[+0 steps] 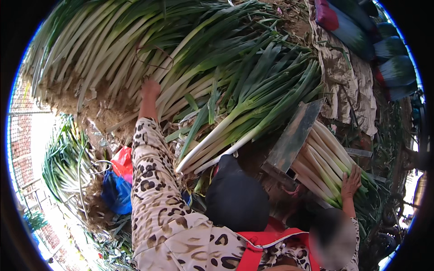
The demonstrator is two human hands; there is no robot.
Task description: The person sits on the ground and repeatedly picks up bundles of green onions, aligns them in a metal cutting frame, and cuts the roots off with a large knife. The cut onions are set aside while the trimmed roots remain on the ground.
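Observation:
My left hand [151,88] reaches into a large heap of long green onions [112,57], down among the white stalks; its fingers are hidden there. On the right, my right hand [351,182] is laid over the green part of a bundle of trimmed-looking white stalks [322,159], its fingers curved across them. A slanted metal plate [293,135] stands against that bundle and covers part of it. Between my arms a smaller group of green onions [234,132] lies with white ends towards me. A brown cord loop [154,64] rests on the heap.
My dark-clad knee [237,196] is below the middle group. Red and blue plastic bags [118,193] lie beside my left sleeve, near another onion pile [67,169]. A crumpled pale sheet [349,81] and dark blue-green rounded bundles [356,37] are at the upper right.

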